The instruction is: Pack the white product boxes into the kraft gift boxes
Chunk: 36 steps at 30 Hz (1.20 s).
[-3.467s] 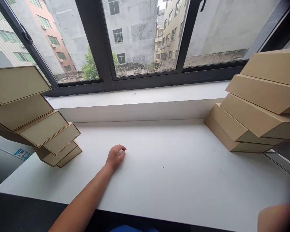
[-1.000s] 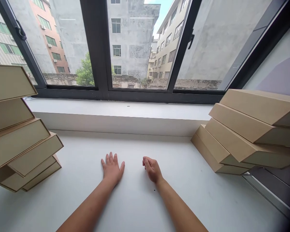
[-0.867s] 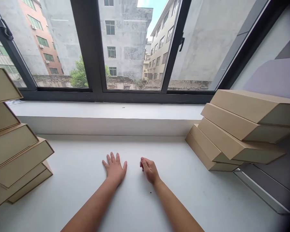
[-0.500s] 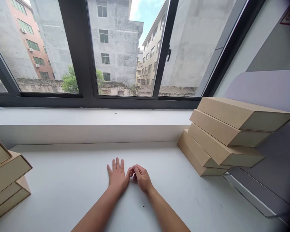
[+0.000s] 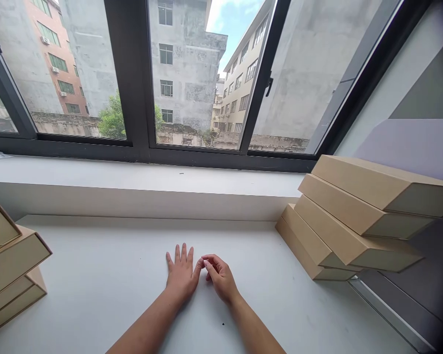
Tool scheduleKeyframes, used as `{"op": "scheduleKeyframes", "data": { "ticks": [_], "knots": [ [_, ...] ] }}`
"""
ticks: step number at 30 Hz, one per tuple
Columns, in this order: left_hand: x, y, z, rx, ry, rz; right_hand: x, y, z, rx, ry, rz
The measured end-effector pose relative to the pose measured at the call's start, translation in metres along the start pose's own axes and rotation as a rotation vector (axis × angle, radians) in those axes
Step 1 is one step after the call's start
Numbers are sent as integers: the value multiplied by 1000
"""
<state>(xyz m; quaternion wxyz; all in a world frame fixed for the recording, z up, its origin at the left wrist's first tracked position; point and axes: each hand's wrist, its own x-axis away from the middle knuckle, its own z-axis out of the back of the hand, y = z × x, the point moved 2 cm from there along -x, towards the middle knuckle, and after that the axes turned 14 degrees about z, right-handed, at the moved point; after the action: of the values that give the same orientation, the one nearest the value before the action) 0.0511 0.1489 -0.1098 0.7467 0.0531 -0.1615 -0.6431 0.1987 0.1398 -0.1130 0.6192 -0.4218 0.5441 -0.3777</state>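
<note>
My left hand [image 5: 181, 276] lies palm down on the white tabletop [image 5: 96, 275] with its fingers spread, holding nothing. Its thumb points right, towards my right hand [image 5: 222, 281]. The right thumb and index finger close in a pinch at the tip of the left thumb [image 5: 198, 267]. The other right fingers are curled and partly hidden. Whether something tiny sits between the fingertips cannot be made out. A small black speck [image 5: 223, 324] lies on the tabletop below the right hand, between my forearms.
A leaning stack of tan boxes [image 5: 354, 216] stands at the right. Another stack of boxes [image 5: 15, 255] is at the left edge. Behind the tabletop runs a white window sill [image 5: 140, 174] beneath a dark-framed window [image 5: 140, 98].
The camera view has tilted and shifted slightly. The right index finger has straightened a little at the left thumb's tip. My left hand stays spread on the tabletop.
</note>
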Motion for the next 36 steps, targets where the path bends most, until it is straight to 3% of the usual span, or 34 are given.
{"op": "scheduleKeyframes", "data": {
  "ticks": [36],
  "knots": [
    [-1,2,0,-108,11,0,2,12,5,51,-19,-7]
  ]
}}
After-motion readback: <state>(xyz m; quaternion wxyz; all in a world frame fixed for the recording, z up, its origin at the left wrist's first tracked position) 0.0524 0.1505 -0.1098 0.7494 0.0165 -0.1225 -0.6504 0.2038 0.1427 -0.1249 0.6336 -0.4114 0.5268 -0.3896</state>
